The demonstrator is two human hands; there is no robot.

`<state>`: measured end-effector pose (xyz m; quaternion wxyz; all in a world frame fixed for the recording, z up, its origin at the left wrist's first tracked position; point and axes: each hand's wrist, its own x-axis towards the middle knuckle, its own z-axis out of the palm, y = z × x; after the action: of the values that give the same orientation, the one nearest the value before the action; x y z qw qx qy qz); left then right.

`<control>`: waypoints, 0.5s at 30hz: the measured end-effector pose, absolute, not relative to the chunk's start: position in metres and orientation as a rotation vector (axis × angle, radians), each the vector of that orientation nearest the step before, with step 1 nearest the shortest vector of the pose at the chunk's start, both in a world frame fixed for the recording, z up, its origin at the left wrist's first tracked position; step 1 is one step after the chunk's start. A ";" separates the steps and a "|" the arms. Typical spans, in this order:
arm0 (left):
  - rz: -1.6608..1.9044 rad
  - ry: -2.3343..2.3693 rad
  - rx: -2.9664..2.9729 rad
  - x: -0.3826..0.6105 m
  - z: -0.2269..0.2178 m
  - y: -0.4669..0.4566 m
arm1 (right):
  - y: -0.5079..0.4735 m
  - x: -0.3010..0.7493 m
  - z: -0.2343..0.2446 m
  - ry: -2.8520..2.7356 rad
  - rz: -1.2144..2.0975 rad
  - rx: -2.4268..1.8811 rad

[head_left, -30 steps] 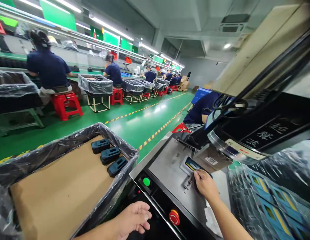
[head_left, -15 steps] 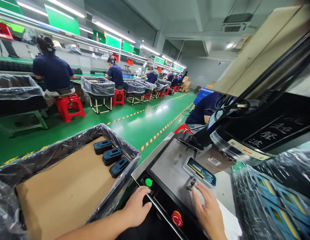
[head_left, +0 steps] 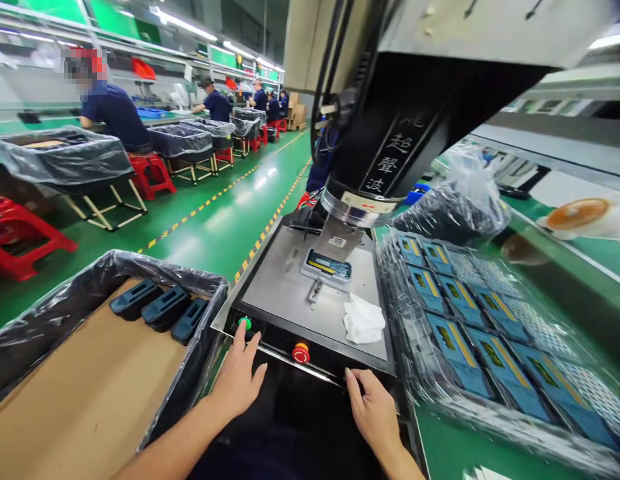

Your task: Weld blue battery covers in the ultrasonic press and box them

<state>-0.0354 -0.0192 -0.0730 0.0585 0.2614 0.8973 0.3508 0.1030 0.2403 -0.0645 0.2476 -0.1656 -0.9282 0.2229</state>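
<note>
My left hand [head_left: 240, 380] is at the front left of the machine's black panel, its fingers spread and one fingertip on the green button [head_left: 245, 324]. My right hand [head_left: 373, 407] rests at the panel's front edge, right of the red emergency stop [head_left: 301, 353]. Its fingers are bent and apart with nothing seen in them; what lies under the fingertips is hidden. A blue battery-pack shell [head_left: 330, 265] with a yellow strip sits in a fixture on the metal plate [head_left: 270, 287]. The ultrasonic machine's horn [head_left: 339, 237] is directly over it, and I cannot tell if they touch.
On the left, a plastic-lined bin [head_left: 55, 400] holds cardboard and three blue-black battery packs [head_left: 165, 308]. Right of the machine, clear trays [head_left: 415, 360] carry several blue shells [head_left: 460, 357]. A white cloth [head_left: 363, 320] lies on the plate. Co-workers [head_left: 115, 113] sit along the far line.
My right hand has moved from the metal clamp by the fixture back to the panel's front edge. My left hand has reached the green button. The view has turned right.
</note>
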 end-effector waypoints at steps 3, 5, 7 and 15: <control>0.982 2.742 0.777 -0.033 -0.073 -0.016 | 0.240 0.103 -0.074 -2.485 0.588 -0.379; 0.976 2.762 0.741 -0.034 -0.070 -0.015 | 0.241 0.102 -0.078 -2.470 0.579 -0.325; 1.007 2.771 0.692 -0.036 -0.068 -0.014 | 0.242 0.103 -0.079 -2.479 0.590 -0.289; 1.275 2.780 0.686 -0.032 -0.070 -0.008 | 0.240 0.104 -0.071 -2.370 0.586 -0.272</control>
<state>-0.0322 -0.0078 -0.0705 0.0034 0.2189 0.8869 0.4068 0.1039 0.2404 -0.0711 0.3357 -0.1042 -0.9088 0.2247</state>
